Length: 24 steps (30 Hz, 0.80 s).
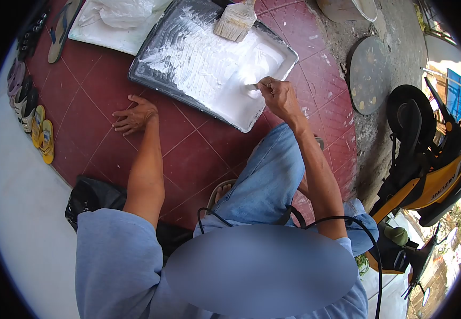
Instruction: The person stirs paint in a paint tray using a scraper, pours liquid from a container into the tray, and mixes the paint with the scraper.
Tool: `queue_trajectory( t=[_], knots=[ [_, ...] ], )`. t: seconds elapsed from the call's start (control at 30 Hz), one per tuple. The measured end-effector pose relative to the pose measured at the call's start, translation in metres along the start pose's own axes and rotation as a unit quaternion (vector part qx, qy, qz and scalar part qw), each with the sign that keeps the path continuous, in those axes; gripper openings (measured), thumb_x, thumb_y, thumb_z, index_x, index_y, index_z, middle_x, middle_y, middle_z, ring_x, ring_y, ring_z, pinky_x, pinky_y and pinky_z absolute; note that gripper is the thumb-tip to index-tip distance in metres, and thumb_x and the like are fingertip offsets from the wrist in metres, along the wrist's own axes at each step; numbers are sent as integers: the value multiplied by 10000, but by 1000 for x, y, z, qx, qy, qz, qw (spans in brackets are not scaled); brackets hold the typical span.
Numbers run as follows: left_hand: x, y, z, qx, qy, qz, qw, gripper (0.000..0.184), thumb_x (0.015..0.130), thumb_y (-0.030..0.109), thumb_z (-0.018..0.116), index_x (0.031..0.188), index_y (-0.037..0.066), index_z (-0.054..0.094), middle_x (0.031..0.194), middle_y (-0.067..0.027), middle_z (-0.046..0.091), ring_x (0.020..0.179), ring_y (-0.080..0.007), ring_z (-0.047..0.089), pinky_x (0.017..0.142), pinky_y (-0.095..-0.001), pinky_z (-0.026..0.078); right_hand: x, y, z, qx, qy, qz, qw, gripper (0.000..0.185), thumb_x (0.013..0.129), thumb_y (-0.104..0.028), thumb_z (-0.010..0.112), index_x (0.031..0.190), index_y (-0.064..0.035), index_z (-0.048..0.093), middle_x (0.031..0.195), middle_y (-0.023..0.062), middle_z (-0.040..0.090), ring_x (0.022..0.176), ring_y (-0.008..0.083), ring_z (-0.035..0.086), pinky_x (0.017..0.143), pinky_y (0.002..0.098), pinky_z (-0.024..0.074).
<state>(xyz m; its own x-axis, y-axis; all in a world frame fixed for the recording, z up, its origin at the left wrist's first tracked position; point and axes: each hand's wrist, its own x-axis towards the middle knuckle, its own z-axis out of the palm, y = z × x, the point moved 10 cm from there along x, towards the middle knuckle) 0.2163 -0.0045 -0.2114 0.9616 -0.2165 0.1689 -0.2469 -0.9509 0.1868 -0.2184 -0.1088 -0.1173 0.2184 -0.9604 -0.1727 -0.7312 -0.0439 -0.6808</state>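
Observation:
A black paint tray (180, 98) spattered with white paint (225, 87) lies on the red tiled floor in front of me. My right hand (279, 98) is closed over the tray's near right part, gripping a small, thin pale tool (251, 87) whose end reaches into the paint; its exact kind is unclear. A wide paint brush (234, 26) with paint-coated bristles rests across the tray's far edge. My left hand (136, 115), fingers spread and holding nothing, is at the floor left of the tray.
A white board or tray (108, 40) with crumpled plastic stands beside the paint tray. Sandals and shoes (44, 133) line the left wall. At right are a round grey lid (368, 74), a bucket (347, 9) and a yellow-black motorbike (432, 183). A black bag (95, 196) lies near my left arm.

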Motion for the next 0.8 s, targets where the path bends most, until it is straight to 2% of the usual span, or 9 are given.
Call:
queue_trajectory(
  t=[0.13,0.27,0.3,0.37,0.5,0.53,0.63,0.67,0.8],
  knots=[
    [0,-1,-1,4,-3,1,1000,913,871,639,408,1460,-42,253,1473,-387,200,1408,-497,157,1117,-616,153,14,26,-25,-3,98,62,993,139,860,-135,619,909,-26,688,750,220,650,692,386,650,635,435,498],
    [0,0,6,9,-2,-1,1000,916,873,652,408,1461,-32,248,1480,-376,187,1409,-493,155,1120,-608,161,12,12,-7,-35,20,2,999,153,854,-152,633,911,-22,691,749,228,648,691,380,658,630,416,501],
    [0,-1,1,14,-4,-3,1000,913,876,649,405,1460,-34,247,1481,-376,185,1409,-494,153,1122,-605,160,15,19,-3,54,20,6,998,154,860,-150,630,916,-21,693,718,210,646,648,338,659,610,394,495],
    [1,-1,0,17,-7,-1,1000,914,882,634,398,1467,-47,226,1479,-386,182,1415,-490,141,1125,-605,148,23,22,-18,50,75,7,996,153,877,-150,622,926,-24,695,647,169,625,554,251,622,555,352,468],
    [0,0,1,19,-21,-5,1000,911,889,620,392,1475,-51,200,1480,-392,166,1420,-486,127,1128,-603,139,18,18,-21,-122,68,20,990,162,892,-157,613,935,-19,687,651,167,628,567,252,637,557,346,475],
    [-1,0,0,19,-25,-7,1000,908,891,617,394,1474,-51,200,1480,-393,166,1420,-486,126,1129,-602,137,15,5,-15,-101,58,-37,992,162,894,-157,608,930,-17,683,668,177,636,586,281,650,565,358,484],
    [1,1,-2,18,-30,-6,999,901,893,611,397,1474,-51,200,1480,-394,164,1421,-487,123,1131,-600,132,23,14,-8,52,33,8,998,150,913,-145,598,962,-24,672,686,177,635,611,261,662,568,350,483],
    [1,-1,0,19,-27,-5,999,901,893,610,398,1473,-50,201,1480,-393,164,1421,-486,123,1132,-600,130,27,16,-18,31,74,10,997,151,877,-157,615,896,-22,682,689,198,638,611,336,650,580,386,494],
    [-1,2,-2,8,-24,-6,1000,905,891,615,400,1473,-49,203,1482,-391,163,1421,-487,121,1134,-599,123,24,20,-22,-117,69,18,990,150,866,-174,630,903,-42,691,662,191,629,601,339,646,582,401,492]
  ],
)
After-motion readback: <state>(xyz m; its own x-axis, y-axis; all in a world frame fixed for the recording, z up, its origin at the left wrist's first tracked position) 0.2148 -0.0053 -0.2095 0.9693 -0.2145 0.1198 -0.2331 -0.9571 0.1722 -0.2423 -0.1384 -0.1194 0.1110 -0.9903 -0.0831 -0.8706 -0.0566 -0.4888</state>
